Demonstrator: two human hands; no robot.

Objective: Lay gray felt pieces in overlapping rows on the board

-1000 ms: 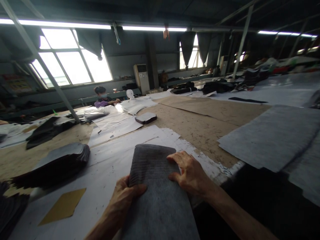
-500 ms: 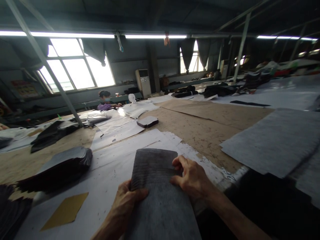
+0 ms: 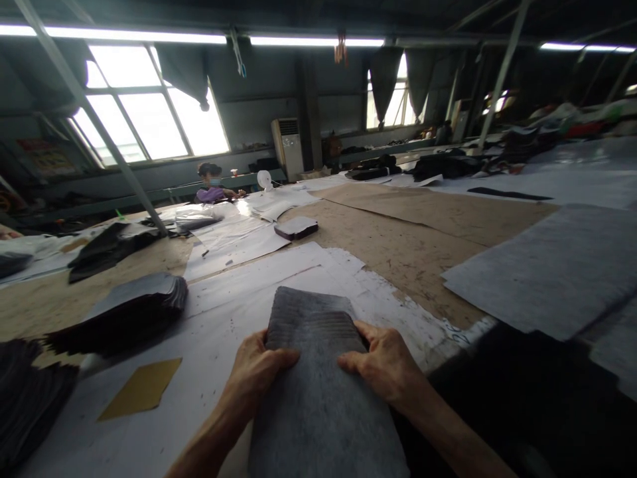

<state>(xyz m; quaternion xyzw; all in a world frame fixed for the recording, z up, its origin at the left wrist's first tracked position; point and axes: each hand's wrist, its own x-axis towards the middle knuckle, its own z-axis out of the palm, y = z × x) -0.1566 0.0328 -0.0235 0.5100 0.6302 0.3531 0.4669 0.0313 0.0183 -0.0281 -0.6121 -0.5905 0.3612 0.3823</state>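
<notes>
at the far left i see a dark stack (image 3: 34, 405) with many ragged edges, at about nine o'clock from the grey pile in the hands. a second stack (image 3: 137, 302), grey on its top and dark at its side, is at ten o'clock. between these two and the hands, a yellow card (image 3: 142, 388) lies flat on white paper (image 3: 223, 325). farther away, also near ten o'clock, there is a black cloth (image 3: 112, 249). at eleven o'clock a person (image 3: 212, 189) in a mask is at the far side of the table (image 3: 423, 265).

the left hand (image 3: 261, 365) grips the left edge of the grey pile (image 3: 323, 392), its thumb pressed on the top and its other fingers bent around the side. the pile is in the middle, close to the wearer, and its far end shows fine stepped edges. a small stack (image 3: 297, 228) sits beyond it, near twelve o'clock. the right hand (image 3: 385, 362) grips the right edge, its thumb also on the top and its forefinger at the far right corner.

at two o'clock wide grey sheets (image 3: 552, 265) lie on the table, apart from the right hand.
</notes>
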